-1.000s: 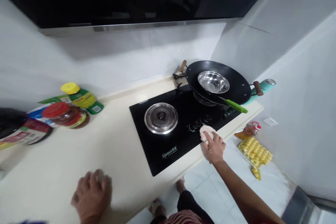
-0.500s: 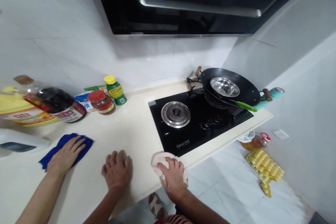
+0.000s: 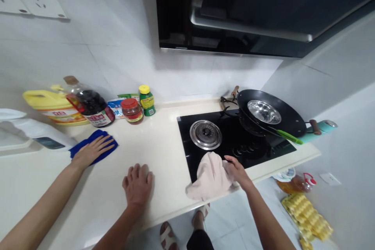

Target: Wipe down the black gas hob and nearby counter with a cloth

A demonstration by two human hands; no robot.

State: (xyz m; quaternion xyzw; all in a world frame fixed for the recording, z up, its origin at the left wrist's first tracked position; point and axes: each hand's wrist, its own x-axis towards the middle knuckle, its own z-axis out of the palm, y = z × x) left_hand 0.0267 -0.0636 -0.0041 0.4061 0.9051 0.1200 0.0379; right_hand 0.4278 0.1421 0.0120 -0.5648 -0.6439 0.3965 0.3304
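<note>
My left hand [image 3: 137, 184] rests palm down on the pale countertop [image 3: 164, 156], fingers spread and a little bent, with nothing in it. At the front left corner of the black gas stove [image 3: 228, 133], my right hand [image 3: 237, 170] grips the right side of a pale pink cloth [image 3: 212, 177]. The cloth is bunched and partly raised, covering that corner of the stove and some of the counter edge. To the left, another person's hand [image 3: 90, 151] lies flat on a dark blue cloth [image 3: 107, 150].
A black wok [image 3: 288, 123] holding a metal bowl [image 3: 264, 112] sits on the right burner, with a green handle [image 3: 289, 137] beside it. Along the wall stand a soy sauce bottle [image 3: 98, 105], a red-lidded jar [image 3: 132, 111] and other containers. A range hood [image 3: 249, 11] hangs above.
My right hand has gone from pressing on the pink cloth at the counter edge to gripping its side, and the cloth is bunched up over the stove corner. The view has shifted left.
</note>
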